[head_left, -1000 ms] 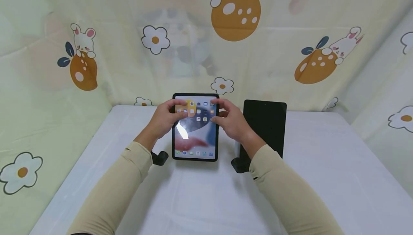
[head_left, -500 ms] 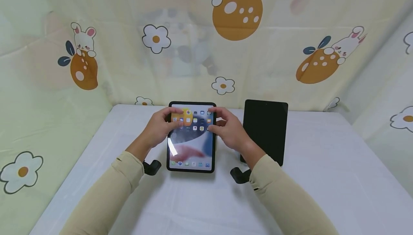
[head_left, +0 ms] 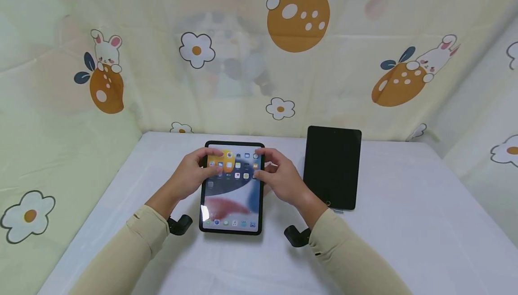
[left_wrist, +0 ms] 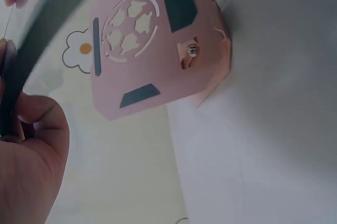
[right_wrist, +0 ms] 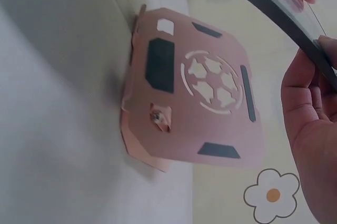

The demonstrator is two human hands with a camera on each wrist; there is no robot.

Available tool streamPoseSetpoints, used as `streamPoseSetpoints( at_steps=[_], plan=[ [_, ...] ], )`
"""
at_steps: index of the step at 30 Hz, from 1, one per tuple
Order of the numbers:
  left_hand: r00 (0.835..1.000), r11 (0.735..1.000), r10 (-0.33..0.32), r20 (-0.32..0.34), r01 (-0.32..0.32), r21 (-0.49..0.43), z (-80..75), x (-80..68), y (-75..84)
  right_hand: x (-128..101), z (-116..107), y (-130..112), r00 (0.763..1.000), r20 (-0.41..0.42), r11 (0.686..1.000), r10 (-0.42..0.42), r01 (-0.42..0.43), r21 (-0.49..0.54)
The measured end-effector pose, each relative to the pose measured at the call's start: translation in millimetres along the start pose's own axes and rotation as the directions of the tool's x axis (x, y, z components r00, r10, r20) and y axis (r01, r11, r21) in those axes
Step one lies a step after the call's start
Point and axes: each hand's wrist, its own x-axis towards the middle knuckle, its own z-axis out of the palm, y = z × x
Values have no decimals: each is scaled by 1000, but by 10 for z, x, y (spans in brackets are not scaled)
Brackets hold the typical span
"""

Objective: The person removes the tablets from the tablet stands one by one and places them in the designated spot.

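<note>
A lit tablet [head_left: 232, 196] with a black border, app icons across its screen, is tilted up over the white table. My left hand [head_left: 187, 176] grips its upper left edge, thumb and a finger on the screen. At the upper right edge my right hand [head_left: 285, 178] holds it the same way. Both wrist views catch the tablet's edge between the fingers. A pink tablet stand [left_wrist: 142, 71], with a football-shaped cut-out and dark pads, stands apart from the tablet in the wrist views. In the head view the tablet and hands hide nearly all of it.
A second tablet [head_left: 332, 164], its screen dark, leans upright to the right of my right hand. Black wrist camera mounts [head_left: 297, 236] hang below the wrists. A printed curtain [head_left: 230, 83] closes off the table's [head_left: 404, 196] back edge.
Both hands have brought the lit tablet down the view, nearer to me, and a little to the left. Their grip looks the same. The dark tablet has stayed put.
</note>
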Motion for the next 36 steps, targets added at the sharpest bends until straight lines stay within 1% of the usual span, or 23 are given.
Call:
streamPoseSetpoints(
  at_steps=[8, 11, 16, 22, 25, 28, 31, 36],
  plan=[
    [1000, 1000, -11, 8, 11, -14, -75, -171, -87, -99, 114, -2, 1000, 24, 1000, 19, -19, 16],
    [1000, 1000, -18, 9, 18, -13, -100, -217, -116, -114, 160, 19, 999, 33, 999, 22, -23, 36],
    [1000, 1000, -12, 11, 13, -15, -148, -280, -159, -127, 249, 62, 999, 34, 997, 35, -37, 70],
    [1000, 1000, -14, 27, 14, -1, -205, -363, -219, -177, 371, 126, 998, 35, 993, 44, -48, 104],
    [999, 1000, -21, 32, 21, 11, -230, -389, -264, -201, 429, 158, 998, 37, 991, 47, -51, 121],
    [999, 999, -45, 30, 44, 23, -245, -406, -318, -218, 477, 186, 998, 38, 991, 45, -50, 127],
    [997, 997, -69, 36, 68, 20, -256, -419, -372, -237, 520, 214, 998, 41, 989, 54, -59, 136],
    [995, 996, -84, 61, 84, 11, -294, -435, -448, -262, 601, 267, 996, 47, 985, 76, -82, 153]
  ],
)
